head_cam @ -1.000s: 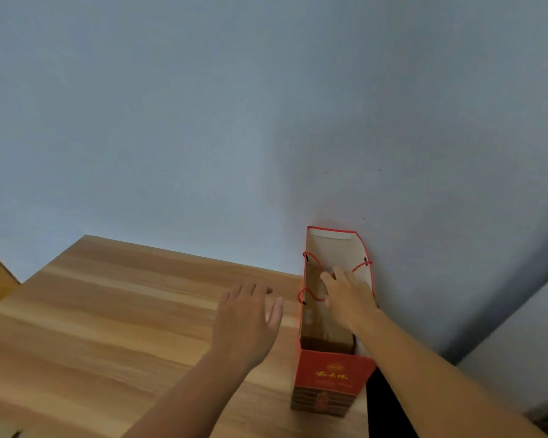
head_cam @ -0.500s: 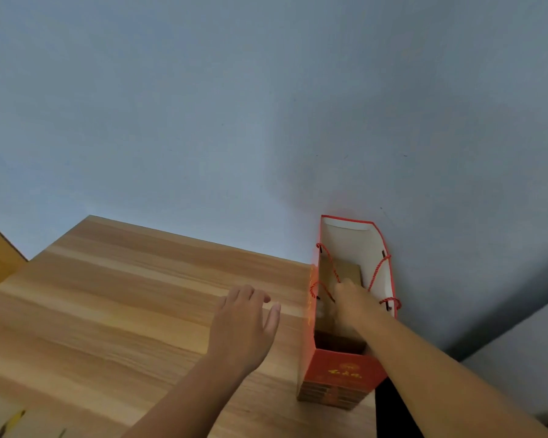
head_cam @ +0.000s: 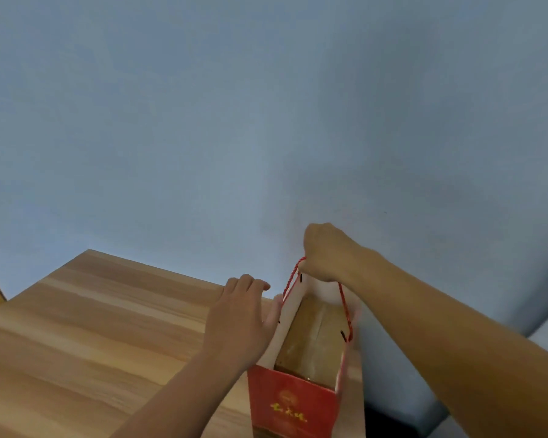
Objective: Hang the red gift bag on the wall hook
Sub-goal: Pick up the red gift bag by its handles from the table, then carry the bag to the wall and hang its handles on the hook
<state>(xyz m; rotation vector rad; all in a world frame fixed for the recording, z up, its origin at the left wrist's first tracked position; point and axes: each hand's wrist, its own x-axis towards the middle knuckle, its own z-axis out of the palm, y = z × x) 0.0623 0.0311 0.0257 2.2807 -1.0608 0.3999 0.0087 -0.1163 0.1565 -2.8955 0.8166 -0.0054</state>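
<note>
The red gift bag (head_cam: pixel 293 403) with gold lettering is at the lower middle, its mouth open to me and a brown box (head_cam: pixel 310 339) inside. My right hand (head_cam: pixel 326 251) is clenched above the bag's mouth, gripping the red cord handles (head_cam: pixel 344 306), which run taut down to the rim. My left hand (head_cam: pixel 239 320) lies flat with fingers spread against the bag's left side. No wall hook is visible on the blue-grey wall.
A wooden table (head_cam: pixel 92 336) fills the lower left, its far edge against the blue-grey wall (head_cam: pixel 234 121). A darker gap (head_cam: pixel 389 422) lies to the right of the table's edge, below my right forearm.
My right hand came out of the bag's mouth, closed on the cord handles and rose, pulling them taut. My left hand moved right until it touched the bag's side.
</note>
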